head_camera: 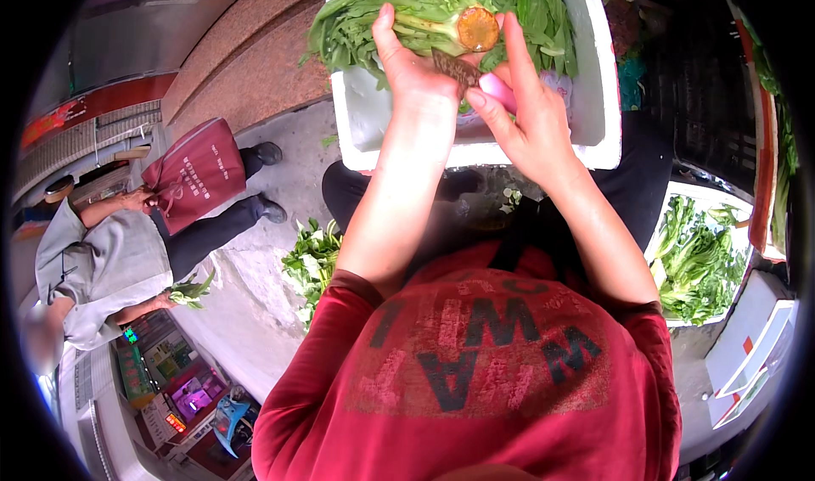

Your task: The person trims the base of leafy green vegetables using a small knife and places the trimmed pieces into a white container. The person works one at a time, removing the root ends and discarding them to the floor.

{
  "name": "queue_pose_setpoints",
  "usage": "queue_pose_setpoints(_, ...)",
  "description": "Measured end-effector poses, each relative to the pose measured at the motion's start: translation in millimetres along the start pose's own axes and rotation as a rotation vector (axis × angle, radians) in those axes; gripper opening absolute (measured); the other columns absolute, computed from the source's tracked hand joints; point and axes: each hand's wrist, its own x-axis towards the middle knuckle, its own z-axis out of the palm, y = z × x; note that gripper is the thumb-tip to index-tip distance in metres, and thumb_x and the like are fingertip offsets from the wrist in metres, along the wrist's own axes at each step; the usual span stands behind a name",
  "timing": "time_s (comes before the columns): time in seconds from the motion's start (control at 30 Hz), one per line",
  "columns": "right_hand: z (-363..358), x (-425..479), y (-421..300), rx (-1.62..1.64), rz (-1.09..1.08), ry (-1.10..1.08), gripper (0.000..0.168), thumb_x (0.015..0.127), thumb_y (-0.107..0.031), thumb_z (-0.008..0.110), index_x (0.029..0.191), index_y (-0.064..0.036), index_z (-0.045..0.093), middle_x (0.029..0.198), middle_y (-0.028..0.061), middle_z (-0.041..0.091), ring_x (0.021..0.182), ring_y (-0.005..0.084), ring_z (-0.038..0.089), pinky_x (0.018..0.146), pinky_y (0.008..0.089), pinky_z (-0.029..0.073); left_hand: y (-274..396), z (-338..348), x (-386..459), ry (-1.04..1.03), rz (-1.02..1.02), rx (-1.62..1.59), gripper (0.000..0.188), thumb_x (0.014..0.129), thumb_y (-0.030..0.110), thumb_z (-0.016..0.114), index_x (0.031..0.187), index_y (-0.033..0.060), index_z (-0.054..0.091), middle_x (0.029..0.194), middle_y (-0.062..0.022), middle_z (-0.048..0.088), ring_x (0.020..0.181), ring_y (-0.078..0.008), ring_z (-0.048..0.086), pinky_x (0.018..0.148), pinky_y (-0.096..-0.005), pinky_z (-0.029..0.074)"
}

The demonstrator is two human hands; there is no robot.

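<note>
My left hand (414, 73) is turned palm up around a head of leafy lettuce (426, 19), thumb on the near side and fingers mostly hidden beneath. The stem's round cut end (479, 29), browned orange, faces right. Between the thumb and fingers of my right hand (535, 111) is the pink handle of a small knife (455, 70). Its dark, stained blade points up and left, close over my left palm, just below the stem; contact cannot be made out. Both hands are above a white foam box (605, 99) holding more long green leaves (541, 10).
Leafy greens (312, 258) lie on the floor at left. Another white box (732, 309) at right holds lettuce (697, 258). A person (121, 245) stands at left with a dark red bag (197, 175) and some greens (191, 290). Dark crates (716, 99) stand at upper right.
</note>
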Motion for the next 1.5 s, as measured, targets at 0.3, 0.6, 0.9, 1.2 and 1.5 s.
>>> queue_pose_setpoints(0.3,-5.2,-4.6,4.0,0.447,0.245,-0.008,0.067,0.08,-0.009,0.062,0.135,-0.005,0.025,0.077,0.001,0.058,0.074,0.0053,0.051,0.071,0.0192,0.042,-25.9,-13.9,-0.9,0.055,0.073,-0.108,0.051,0.073,0.042,0.057,0.11,0.0077,0.048,0.107,-0.007,0.052,0.1,-0.0247,0.05,0.089,-0.0408,0.04)
queue_pose_setpoints(0.6,1.5,-2.3,-2.3,0.605,0.227,0.152,0.054,0.077,-0.001,0.061,0.128,-0.006,0.041,0.074,-0.0011,0.055,0.069,0.006,0.05,0.066,0.0186,0.041,-21.4,-15.7,-6.9,-0.008,0.083,0.016,0.05,0.074,0.042,0.054,0.111,0.0084,0.05,0.109,-0.0083,0.054,0.101,-0.0252,0.051,0.088,-0.0399,0.042)
queue_pose_setpoints(0.9,14.8,15.7,-20.3,1.011,0.239,0.182,0.062,0.077,0.008,0.058,0.132,-0.004,0.033,0.071,-0.0041,0.05,0.058,0.0015,0.041,0.055,0.0158,0.038,-4.3,6.6,-16.9,-0.139,0.325,-0.011,0.039,0.076,0.032,0.051,0.105,0.0054,0.05,0.102,-0.0077,0.056,0.096,-0.023,0.053,0.085,-0.0358,0.043)
queue_pose_setpoints(1.2,35.8,38.1,-24.9,1.136,0.135,0.201,0.053,0.081,0.004,0.056,0.129,0.0,0.035,0.091,0.0027,0.059,0.074,0.0048,0.053,0.067,0.0184,0.045,21.5,14.6,-16.2,-0.184,0.416,-0.148,0.039,0.074,0.027,0.053,0.105,0.0035,0.051,0.108,-0.01,0.055,0.102,-0.0254,0.051,0.092,-0.0397,0.038)
queue_pose_setpoints(1.5,8.5,40.3,15.5,0.784,0.025,0.103,0.046,0.081,0.005,0.055,0.124,0.002,0.042,0.113,0.0102,0.053,0.1,0.0135,0.052,0.086,0.0257,0.042,18.3,11.9,-20.4,-0.181,0.063,-0.113,0.043,0.071,0.028,0.052,0.107,0.0037,0.052,0.111,-0.0118,0.055,0.106,-0.0278,0.049,0.094,-0.0445,0.035)
